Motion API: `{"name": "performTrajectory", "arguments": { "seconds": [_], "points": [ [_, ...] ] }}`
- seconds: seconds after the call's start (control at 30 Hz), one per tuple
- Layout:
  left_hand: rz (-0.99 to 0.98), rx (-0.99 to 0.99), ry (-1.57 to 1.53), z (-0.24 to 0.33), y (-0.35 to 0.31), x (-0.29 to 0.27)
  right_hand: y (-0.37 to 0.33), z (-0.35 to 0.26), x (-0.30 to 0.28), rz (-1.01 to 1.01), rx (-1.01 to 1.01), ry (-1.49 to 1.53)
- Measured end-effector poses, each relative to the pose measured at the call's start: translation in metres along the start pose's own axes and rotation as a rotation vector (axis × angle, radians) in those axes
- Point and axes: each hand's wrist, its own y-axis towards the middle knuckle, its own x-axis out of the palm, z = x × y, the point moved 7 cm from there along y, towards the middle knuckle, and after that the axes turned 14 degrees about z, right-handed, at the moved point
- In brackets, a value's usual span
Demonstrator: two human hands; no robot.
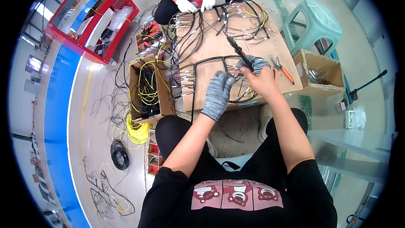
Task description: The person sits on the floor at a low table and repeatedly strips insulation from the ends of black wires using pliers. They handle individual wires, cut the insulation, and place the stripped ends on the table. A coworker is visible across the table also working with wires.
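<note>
My left hand (218,95), in a grey knit glove, is closed at the near part of a black wire harness (209,59) on the board. Its fingertips pinch thin wires (233,70); the exact grip is partly hidden. My right hand (259,72), its fingers gloved in grey, wraps round a long black hand tool (237,47) that looks like a crimping tool. The tool points up and left over the board, its kind not fully clear. Beside that hand lie orange-handled pliers (287,75) and a smaller tool with metal jaws (276,62).
Across the wooden board (206,38), a co-worker's white-gloved hands (196,4) touch another harness. Left stand a cardboard box of cables (164,97), a yellow cable coil (137,131) and a red cart (95,52). Right are a green stool (314,23) and an open carton (331,88).
</note>
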Motion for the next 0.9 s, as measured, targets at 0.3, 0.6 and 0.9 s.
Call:
{"name": "performTrajectory", "arguments": {
  "seconds": [0.3, 0.6, 0.9],
  "points": [
    [-0.142, -0.438, -0.432, -0.015, -0.011, 0.013, 0.003, -0.004, -0.005, -0.078, -0.026, -0.103],
    [-0.175, -0.415, -0.349, -0.009, -0.010, 0.008, -0.002, -0.012, -0.012, -0.097, -0.052, -0.130],
    [-0.180, -0.389, -0.323, -0.015, -0.013, 0.011, -0.004, -0.010, -0.014, -0.142, -0.027, -0.154]
  ]
}}
